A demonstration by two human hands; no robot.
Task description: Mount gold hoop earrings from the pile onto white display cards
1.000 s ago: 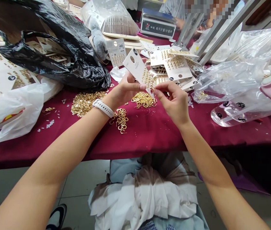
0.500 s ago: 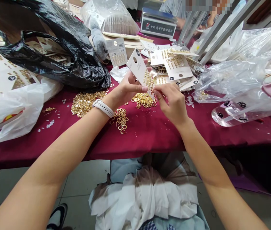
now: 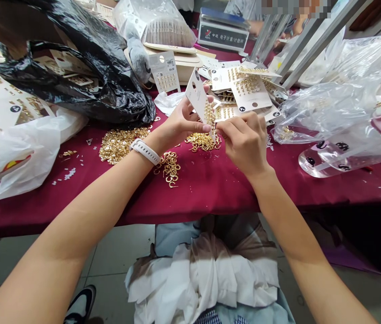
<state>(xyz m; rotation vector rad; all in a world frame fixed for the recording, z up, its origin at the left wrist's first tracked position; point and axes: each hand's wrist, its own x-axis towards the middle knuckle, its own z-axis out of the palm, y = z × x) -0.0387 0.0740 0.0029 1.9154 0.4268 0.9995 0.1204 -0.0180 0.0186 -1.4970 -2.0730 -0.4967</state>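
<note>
A white earring card (image 3: pixel 197 96) with gold earrings along its lower part is tilted up in my left hand (image 3: pixel 185 121), thumb in front and fingers behind. My right hand (image 3: pixel 246 141) is closed in a pinch at the card's lower right edge; whatever sits between its fingertips is too small to make out. Below the hands lies a heap of gold hoop earrings (image 3: pixel 202 141). Nearer to me is a smaller pile of gold hooks (image 3: pixel 170 170), and a heap of small gold pieces (image 3: pixel 118 146) lies left of my wrist.
Filled earring cards (image 3: pixel 251 94) are stacked beyond my hands. A black plastic bag (image 3: pixel 109 76) stands at left, with a white bag (image 3: pixel 24 157) before it. Clear plastic bags (image 3: pixel 328 110) lie at right. A digital scale (image 3: pixel 223 33) stands at the back, near a person's arm.
The card has turned more edge-on and shifted slightly right with my left hand. My right hand has rotated, its knuckles now higher, still at the card's edge.
</note>
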